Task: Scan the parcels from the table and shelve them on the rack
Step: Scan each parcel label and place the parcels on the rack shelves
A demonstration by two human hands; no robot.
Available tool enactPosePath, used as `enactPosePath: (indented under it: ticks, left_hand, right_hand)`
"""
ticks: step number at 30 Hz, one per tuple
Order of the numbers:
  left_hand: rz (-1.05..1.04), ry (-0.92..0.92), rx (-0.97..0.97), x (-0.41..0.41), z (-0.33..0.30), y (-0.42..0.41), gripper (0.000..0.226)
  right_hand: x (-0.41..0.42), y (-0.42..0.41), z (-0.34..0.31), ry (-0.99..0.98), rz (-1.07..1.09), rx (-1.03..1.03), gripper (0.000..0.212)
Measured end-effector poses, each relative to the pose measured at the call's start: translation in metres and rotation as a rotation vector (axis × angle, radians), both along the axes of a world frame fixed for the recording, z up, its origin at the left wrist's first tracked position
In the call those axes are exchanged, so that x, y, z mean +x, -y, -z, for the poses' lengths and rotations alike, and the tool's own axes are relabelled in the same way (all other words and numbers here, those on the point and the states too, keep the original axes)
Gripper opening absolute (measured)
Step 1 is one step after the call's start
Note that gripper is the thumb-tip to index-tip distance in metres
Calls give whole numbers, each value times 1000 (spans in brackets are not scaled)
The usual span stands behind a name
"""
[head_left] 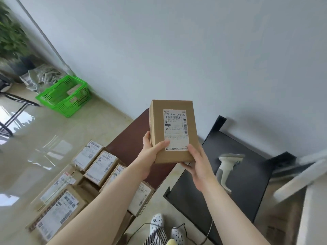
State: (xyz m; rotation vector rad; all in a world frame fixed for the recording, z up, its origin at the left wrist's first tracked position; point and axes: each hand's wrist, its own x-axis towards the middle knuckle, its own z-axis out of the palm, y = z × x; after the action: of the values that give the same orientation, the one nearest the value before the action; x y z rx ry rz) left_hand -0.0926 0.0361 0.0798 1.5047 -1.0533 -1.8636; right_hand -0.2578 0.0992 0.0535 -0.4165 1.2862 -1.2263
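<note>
Pale wall, glossy floor point(44, 138); left hand point(150, 154), right hand point(198, 163) gripping parcel point(159, 131).

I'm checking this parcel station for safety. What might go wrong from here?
Both the left hand and the right hand grip only the bottom end of the brown cardboard parcel, so it might tip or slip. The thin dark cable trailing by the feet might trip the person.

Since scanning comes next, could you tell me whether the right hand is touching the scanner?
Apart. The head view shows the right hand gripping the held parcel, while the scanner lies on the black surface beyond it, with a visible gap.
</note>
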Motion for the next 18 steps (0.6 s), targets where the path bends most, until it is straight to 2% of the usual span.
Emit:
enactPosePath:
  ticks: [3, 6, 9, 11, 12, 15, 18]
  left_hand:
    - [23, 34, -26, -6, -5, -13, 118]
    - [3, 108, -56, -7, -5, -24, 118]
    - [-62, 111, -51, -3, -3, -30, 122]
    - [-118, 93, -53, 4, -1, -32, 123]
    - [-137, 88, -51, 6, 0, -34, 123]
    - [-132, 96, -38, 13, 1, -38, 122]
    - [-114, 99, -19, 17, 3, -44, 120]
  right_hand:
    - [-7, -21, -2, 13, 5, -29, 54]
    - [-13, -40, 5, -152, -7, -12, 48]
    - [-28, -54, 27, -569, 206, 132, 39]
    - [-44, -61, 40, -875, 358, 299, 43]
    - [-51, -64, 45, -961, 383, 378, 48]
    - [-66, -63, 59, -1022, 274, 542, 69]
    - [-72, -56, 70, -1022, 173, 591, 80]
